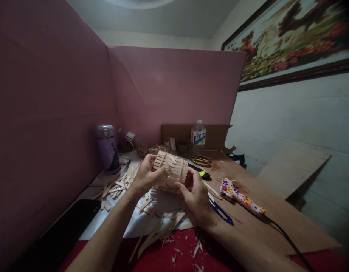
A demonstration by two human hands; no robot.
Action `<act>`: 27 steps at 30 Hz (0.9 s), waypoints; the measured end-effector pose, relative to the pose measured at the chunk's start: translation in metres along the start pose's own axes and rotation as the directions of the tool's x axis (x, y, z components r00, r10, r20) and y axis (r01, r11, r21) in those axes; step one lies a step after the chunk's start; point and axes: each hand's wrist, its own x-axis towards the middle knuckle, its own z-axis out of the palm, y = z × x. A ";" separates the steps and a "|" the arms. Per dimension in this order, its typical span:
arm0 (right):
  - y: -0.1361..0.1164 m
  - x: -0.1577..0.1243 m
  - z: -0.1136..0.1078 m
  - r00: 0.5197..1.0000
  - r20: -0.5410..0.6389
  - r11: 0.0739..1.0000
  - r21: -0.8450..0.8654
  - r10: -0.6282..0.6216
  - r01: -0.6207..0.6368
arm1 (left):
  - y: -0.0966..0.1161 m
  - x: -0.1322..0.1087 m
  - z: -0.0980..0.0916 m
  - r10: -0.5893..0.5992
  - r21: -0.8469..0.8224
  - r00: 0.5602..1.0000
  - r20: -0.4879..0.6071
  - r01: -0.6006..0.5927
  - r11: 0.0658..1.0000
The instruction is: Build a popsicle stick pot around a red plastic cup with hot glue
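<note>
Both of my hands hold a small rounded structure of glued wooden craft sticks (171, 168) above the table. My left hand (144, 175) grips its left side, fingers curled over the top edge. My right hand (195, 196) cups it from below and from the right, fingers closed against the sticks. Loose wooden sticks (117, 187) lie scattered on a white sheet (134, 226) beneath my hands.
A patterned glue gun (242, 198) with a black cord lies to the right on the brown board (279, 219). Blue-handled scissors (221, 213), a black and yellow tool (201, 173), gold scissors (201, 160), a water bottle (198, 136), a purple flask (107, 149) and a dark phone (68, 230) surround the work. Pink partition walls (49, 113) stand at left and back.
</note>
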 end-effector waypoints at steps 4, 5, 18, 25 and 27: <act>0.000 0.000 0.000 1.000 -0.016 1.000 -0.018 -0.003 0.003 | -0.001 0.000 -0.001 0.003 -0.011 1.000 0.011 -0.003 1.000; 0.000 0.000 0.000 1.000 -0.021 1.000 -0.025 -0.005 0.004 | -0.001 0.000 -0.001 0.002 -0.020 1.000 0.018 -0.001 1.000; 0.000 -0.002 -0.001 1.000 -0.014 0.999 -0.034 -0.005 0.004 | -0.002 0.000 0.001 -0.004 -0.002 1.000 -0.003 0.004 1.000; 0.002 -0.002 -0.001 1.000 -0.006 1.000 -0.026 -0.003 0.003 | -0.004 0.001 0.000 0.000 0.023 1.000 0.002 0.000 1.000; 0.002 -0.002 -0.001 1.000 -0.008 1.000 -0.026 -0.008 0.008 | -0.005 0.001 0.000 0.005 0.032 1.000 -0.002 -0.005 0.999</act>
